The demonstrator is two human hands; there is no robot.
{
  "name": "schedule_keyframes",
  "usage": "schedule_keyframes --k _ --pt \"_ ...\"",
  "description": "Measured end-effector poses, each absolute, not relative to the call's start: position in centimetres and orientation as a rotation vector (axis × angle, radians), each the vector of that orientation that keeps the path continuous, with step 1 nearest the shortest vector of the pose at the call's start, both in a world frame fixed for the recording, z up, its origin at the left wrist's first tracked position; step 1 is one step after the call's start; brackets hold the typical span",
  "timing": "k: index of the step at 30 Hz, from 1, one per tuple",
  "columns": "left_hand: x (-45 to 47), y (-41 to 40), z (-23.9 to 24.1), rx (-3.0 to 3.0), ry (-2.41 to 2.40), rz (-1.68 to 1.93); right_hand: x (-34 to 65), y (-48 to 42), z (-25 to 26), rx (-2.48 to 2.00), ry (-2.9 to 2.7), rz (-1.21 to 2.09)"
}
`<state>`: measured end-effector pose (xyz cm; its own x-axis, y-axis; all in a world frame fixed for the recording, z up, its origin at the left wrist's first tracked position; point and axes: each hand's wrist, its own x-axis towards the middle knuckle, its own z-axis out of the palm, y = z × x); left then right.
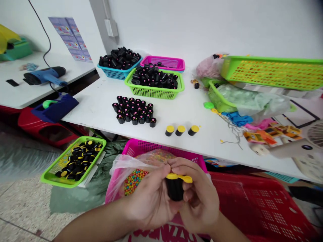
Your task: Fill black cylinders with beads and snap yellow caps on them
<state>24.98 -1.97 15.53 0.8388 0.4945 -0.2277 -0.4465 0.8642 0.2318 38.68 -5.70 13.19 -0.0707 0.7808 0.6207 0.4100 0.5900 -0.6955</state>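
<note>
A small black canister [174, 189] stands upright between my two hands. Its top is covered with yellow, and a second yellow cap-like piece [187, 179] sticks out to the right; I cannot tell if the two are joined. My left hand [151, 198] closes around the canister from the left, thumb at its top. From the other side my right hand [204, 195] grips it, fingers over and beside the yellow part. Below lies a pink basket [131, 145] lined with a clear plastic bag [126, 164] of colourful small balls [135, 180], partly hidden by my hands.
On the white table [164, 111] stand three yellow-capped canisters [180, 130] and a group of black canisters [133, 109]. Behind are a blue basket [116, 72] and a green basket [153, 92] of black canisters. A floor-level green basket [47, 178] holds yellow-capped ones. A red crate [242, 201] is at right.
</note>
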Motion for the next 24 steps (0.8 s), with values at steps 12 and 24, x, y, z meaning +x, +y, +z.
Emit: schedule_keyframes --k 12,24 --pt "23.6 -0.7 13.8 1.045 0.331 0.559 40.6 -5.9 13.3 -0.858 -1.409 0.927" --pt "23.3 2.8 15.2 2.396 0.492 0.387 39.3 -4.5 11.6 -0.661 -0.641 1.882"
